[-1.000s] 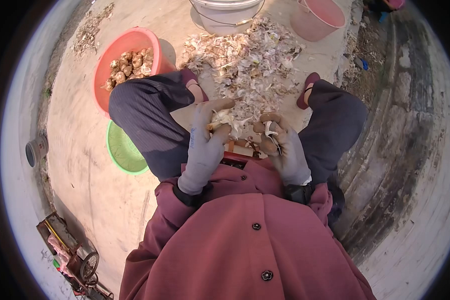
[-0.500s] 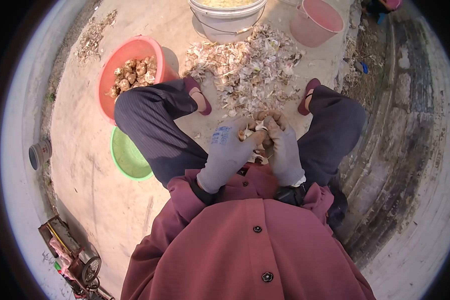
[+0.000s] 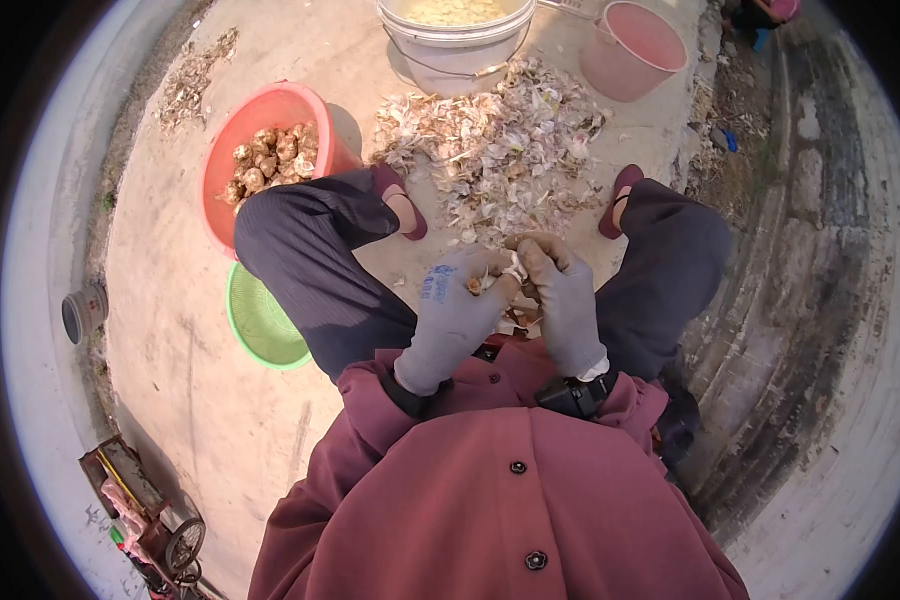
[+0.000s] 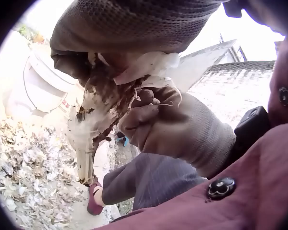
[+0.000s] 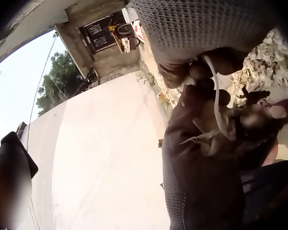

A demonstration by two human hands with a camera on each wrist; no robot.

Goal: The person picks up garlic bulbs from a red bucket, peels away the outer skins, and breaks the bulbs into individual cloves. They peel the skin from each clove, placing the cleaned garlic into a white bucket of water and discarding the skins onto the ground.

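Note:
Both hands wear grey gloves and meet above the lap. The left hand [image 3: 456, 312] holds a garlic bulb [image 3: 478, 284] with its fingers curled round it; in the left wrist view loose, torn skin and a stalk [image 4: 84, 153] hang from the bulb. Close against it, the right hand [image 3: 567, 310] pinches a white strip of garlic skin [image 3: 515, 266] between thumb and fingers. A thin pale strip [image 5: 216, 98] curls out from the right fingertips in the right wrist view. Part of the bulb is hidden by the fingers.
Garlic skins [image 3: 510, 140] lie heaped between the feet. Behind them stand a white bucket [image 3: 450, 50] with pale contents and a pink bucket [image 3: 635, 50]. On the left are a red basin [image 3: 213, 190] of bulbs and a green basket [image 3: 260, 325].
The hands, apart a second ago, have come together at the bulb, the left one moving right. In the head view the buckets and basins sit slightly lower.

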